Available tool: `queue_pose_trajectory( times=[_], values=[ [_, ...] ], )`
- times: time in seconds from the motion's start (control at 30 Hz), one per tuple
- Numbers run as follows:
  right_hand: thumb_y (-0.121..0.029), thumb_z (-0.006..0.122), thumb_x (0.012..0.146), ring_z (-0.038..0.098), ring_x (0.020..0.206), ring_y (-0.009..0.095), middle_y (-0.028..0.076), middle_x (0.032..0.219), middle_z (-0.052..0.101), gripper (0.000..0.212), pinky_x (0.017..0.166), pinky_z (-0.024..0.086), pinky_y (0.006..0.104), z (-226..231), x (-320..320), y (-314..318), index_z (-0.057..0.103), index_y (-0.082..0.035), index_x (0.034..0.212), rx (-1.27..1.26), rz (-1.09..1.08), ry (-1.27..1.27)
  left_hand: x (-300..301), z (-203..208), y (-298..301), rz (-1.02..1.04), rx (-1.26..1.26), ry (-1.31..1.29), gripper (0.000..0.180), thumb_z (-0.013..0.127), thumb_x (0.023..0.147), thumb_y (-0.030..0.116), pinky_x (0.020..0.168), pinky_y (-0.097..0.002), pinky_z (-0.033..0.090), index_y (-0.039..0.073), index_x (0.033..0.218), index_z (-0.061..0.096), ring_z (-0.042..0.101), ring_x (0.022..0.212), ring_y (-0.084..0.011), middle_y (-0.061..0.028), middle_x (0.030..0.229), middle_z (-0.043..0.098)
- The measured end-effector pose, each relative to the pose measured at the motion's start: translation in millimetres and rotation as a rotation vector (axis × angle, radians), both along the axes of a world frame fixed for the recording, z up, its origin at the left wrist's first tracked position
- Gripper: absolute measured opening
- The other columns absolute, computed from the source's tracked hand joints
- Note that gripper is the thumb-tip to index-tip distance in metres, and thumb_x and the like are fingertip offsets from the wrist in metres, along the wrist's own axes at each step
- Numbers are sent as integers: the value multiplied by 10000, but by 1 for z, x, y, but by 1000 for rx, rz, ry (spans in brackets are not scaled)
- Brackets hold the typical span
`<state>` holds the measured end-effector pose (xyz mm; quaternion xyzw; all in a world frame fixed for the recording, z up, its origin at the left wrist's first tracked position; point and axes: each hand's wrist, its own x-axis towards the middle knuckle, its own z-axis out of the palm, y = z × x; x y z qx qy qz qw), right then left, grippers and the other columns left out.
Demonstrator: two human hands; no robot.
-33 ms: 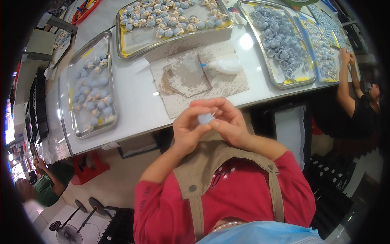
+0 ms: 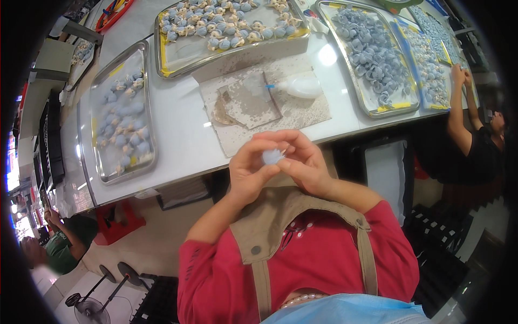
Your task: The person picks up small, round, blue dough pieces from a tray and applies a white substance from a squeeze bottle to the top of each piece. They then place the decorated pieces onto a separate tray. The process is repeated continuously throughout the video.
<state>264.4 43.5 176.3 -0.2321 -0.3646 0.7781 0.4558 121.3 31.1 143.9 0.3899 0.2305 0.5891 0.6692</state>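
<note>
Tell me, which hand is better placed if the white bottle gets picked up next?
Probably the right hand: the white bottle lies almost straight beyond it, while the left hand sits farther left. Both hold the small blue piece, so the left would need to hold it alone.

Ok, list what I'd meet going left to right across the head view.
Left metal tray, held pale-blue piece, metal tray of pale-blue pieces, spread of blue-and-cream pieces, co-worker's hands.

Red shirt [image 2: 324, 264], tan apron [image 2: 283, 208] — pearly necklace [image 2: 303, 297], light-blue mask [image 2: 345, 311].
</note>
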Motion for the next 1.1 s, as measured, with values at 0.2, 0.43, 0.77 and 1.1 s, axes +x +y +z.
queue_pose_trajectory(
  times=[0.2,0.43,0.77,1.1],
  values=[
    [14,486,839,440,1159,176,124,1268,446,431,974,359,321,3,-7,4,383,-17,1256,10,9,-113,-13,10,3,16,-86,34,322,645,801,55,831,-328,473,21,1083,494,583,949,-229,-141,1053,567],
    [55,478,824,458,1148,211,157,1184,506,391,1002,314,332,-16,28,25,401,27,1207,335,-389,-425,-126,3,10,989,15,970,266,627,783,-6,733,-257,464,28,1036,550,545,905,-154,-78,1006,550],
    [44,507,833,511,968,151,80,989,572,212,905,369,273,-46,51,53,528,29,1043,542,-683,-721,-148,34,79,1006,317,1451,217,649,768,68,746,-308,462,45,980,611,578,831,-218,-72,893,607],
    [63,531,804,556,837,162,84,890,578,145,793,424,240,-49,49,57,556,9,937,679,-818,-819,-92,6,246,275,457,1662,204,615,706,93,718,-350,472,77,909,624,607,776,-260,-127,924,616]
  ],
)
